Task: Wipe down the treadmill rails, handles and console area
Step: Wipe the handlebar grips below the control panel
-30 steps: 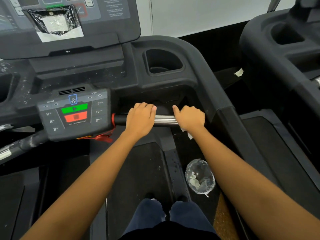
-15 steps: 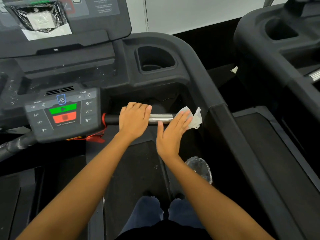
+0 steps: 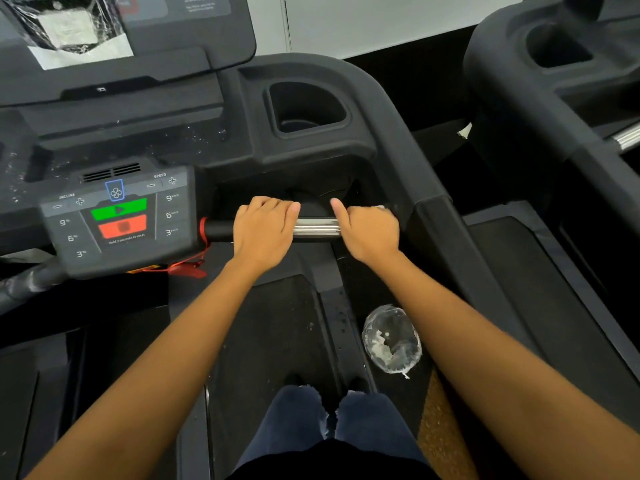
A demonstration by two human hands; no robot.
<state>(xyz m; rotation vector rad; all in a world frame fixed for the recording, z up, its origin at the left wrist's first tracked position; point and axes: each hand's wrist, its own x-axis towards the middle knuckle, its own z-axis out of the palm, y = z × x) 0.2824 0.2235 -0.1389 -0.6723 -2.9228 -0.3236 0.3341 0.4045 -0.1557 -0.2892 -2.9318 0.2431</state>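
A horizontal handle bar (image 3: 317, 228), black at its left end and shiny metal in the middle, runs between the control panel (image 3: 119, 220) and the right side rail (image 3: 440, 216). My left hand (image 3: 265, 230) grips the bar over its black part. My right hand (image 3: 369, 228) grips the metal part further right, thumb sticking up. A sliver of white wipe (image 3: 379, 207) shows above the right hand's knuckles; the wipe is otherwise hidden under that hand.
The console display (image 3: 138, 36) rises at the top left, a deep cup holder (image 3: 306, 110) to its right. A crumpled clear plastic bag (image 3: 391, 339) lies on the deck edge below my right arm. A second treadmill (image 3: 554, 81) stands to the right.
My right hand, which was open against the bar with the wipe sticking out, has closed round the bar over the wipe. The left hand has kept its grip.
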